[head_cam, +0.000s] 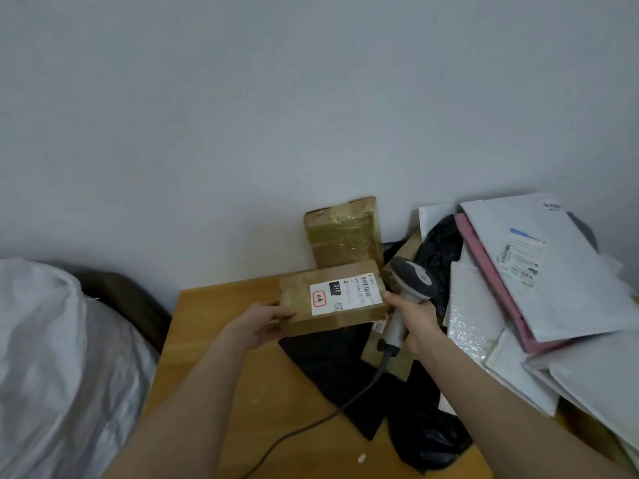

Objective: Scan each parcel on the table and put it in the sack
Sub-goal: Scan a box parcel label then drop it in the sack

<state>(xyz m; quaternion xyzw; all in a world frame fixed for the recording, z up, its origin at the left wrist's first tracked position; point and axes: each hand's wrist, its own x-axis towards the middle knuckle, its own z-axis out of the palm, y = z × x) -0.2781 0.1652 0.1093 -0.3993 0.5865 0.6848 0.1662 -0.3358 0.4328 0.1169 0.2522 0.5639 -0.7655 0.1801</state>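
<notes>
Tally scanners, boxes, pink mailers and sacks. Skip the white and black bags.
Scanners: 1
Boxes: 3 plain: held box, wall box, box under the scanner; maybe one more hidden.
Pink mailers: 1
Sacks: 1
Total: 6

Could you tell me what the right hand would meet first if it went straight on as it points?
Most likely the labelled box held by the left hand; the right hand, gripping the scanner, sits beside it, though depth is unclear.
</notes>
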